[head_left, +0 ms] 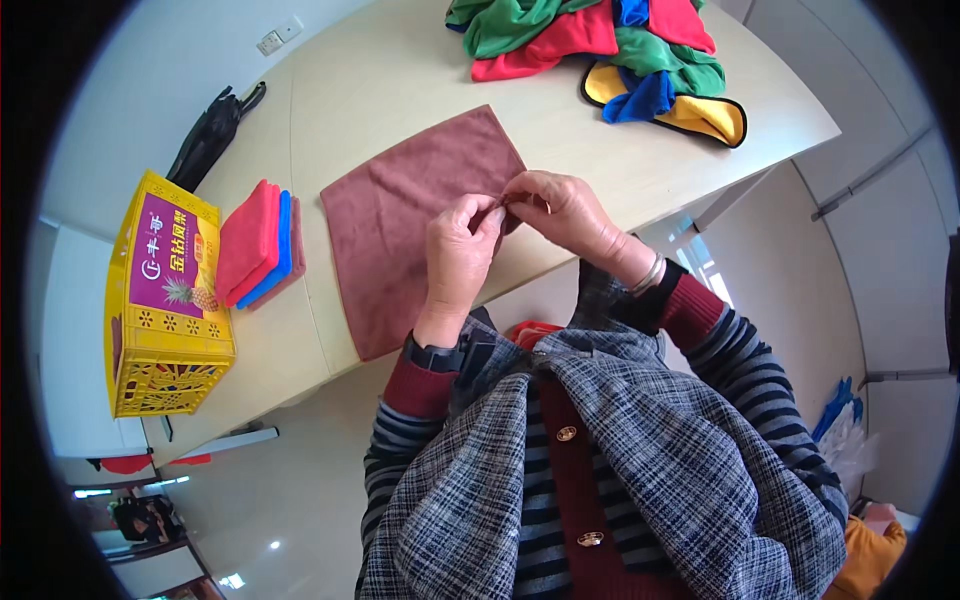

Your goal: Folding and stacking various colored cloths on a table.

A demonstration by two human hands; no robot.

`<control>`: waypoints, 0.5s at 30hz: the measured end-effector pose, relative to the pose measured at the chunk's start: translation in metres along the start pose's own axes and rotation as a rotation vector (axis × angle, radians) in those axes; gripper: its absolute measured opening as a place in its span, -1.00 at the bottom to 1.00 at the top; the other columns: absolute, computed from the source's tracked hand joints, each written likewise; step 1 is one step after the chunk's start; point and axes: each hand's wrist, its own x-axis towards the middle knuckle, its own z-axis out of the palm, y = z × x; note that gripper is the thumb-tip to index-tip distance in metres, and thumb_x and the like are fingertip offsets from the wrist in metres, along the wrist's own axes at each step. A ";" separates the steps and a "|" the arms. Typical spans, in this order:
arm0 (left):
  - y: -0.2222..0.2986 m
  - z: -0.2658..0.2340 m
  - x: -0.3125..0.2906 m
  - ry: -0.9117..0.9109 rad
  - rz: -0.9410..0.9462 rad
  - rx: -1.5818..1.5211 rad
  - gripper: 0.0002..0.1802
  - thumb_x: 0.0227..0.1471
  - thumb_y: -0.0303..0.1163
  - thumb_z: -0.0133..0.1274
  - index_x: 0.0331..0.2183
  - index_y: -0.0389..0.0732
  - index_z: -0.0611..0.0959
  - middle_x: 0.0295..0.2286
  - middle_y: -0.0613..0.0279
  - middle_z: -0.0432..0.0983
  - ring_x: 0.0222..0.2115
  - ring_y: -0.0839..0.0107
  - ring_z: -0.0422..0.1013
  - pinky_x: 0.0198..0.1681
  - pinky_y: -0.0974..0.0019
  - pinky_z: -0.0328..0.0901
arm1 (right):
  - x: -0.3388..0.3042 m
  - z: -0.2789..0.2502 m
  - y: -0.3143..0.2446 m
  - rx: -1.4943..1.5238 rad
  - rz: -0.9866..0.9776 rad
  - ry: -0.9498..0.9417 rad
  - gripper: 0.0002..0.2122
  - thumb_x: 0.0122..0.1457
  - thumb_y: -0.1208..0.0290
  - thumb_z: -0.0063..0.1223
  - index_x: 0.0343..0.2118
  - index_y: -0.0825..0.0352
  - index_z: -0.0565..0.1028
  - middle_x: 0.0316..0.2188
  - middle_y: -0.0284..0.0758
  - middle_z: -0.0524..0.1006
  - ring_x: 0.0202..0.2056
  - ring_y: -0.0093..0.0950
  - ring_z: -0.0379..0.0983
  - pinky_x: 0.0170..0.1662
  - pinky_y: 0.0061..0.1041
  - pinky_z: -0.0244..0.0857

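Note:
A brownish-mauve towel [410, 200] lies spread out on the table, its near right edge under my hands. My left hand [462, 258] is closed in a pinch at that edge, thumb against forefinger. My right hand [568, 218] pinches the same spot from the right, and the fingertips of both hands meet. A bit of the towel's edge shows gathered between them; any smaller detail there is hidden by my fingers.
On the left, folded red, blue and brown cloths [250, 240] lean against a yellow plastic crate [180, 375]. A black folded umbrella [212, 135] lies behind the crate. Across the table is a heap of green, red, blue and yellow cloths [560, 40]. The table's edge [270, 405] runs close to me.

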 end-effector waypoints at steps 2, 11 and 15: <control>-0.005 -0.007 0.001 -0.017 -0.230 -0.279 -0.79 0.09 -0.50 0.17 -0.20 -0.32 0.68 -0.42 0.09 0.67 -0.42 0.30 0.60 -0.33 0.27 0.44 | 0.005 0.007 -0.010 -0.094 -0.058 0.089 -0.83 0.10 0.47 0.20 -0.23 0.29 0.58 -0.32 -0.20 0.61 -0.28 -0.23 0.60 -0.23 -0.38 0.47; -0.040 0.026 -0.010 0.133 -0.065 -0.182 -0.87 0.05 -0.51 0.06 -0.37 -0.36 0.66 -0.46 -0.04 0.63 -0.40 0.23 0.58 -0.33 0.18 0.41 | -0.020 0.026 0.007 -0.228 -0.184 0.111 -0.79 0.19 0.61 0.11 -0.11 0.31 0.54 -0.19 -0.19 0.54 -0.21 -0.20 0.55 -0.19 -0.37 0.44; -0.031 0.023 -0.021 0.144 -0.232 -0.312 -0.85 0.02 -0.48 0.08 -0.41 -0.39 0.66 -0.49 -0.09 0.62 -0.43 0.19 0.59 -0.35 0.15 0.41 | -0.024 0.031 0.013 -0.292 -0.340 0.031 -0.79 0.21 0.65 0.04 -0.10 0.31 0.50 -0.21 -0.17 0.52 -0.23 -0.18 0.54 -0.20 -0.34 0.44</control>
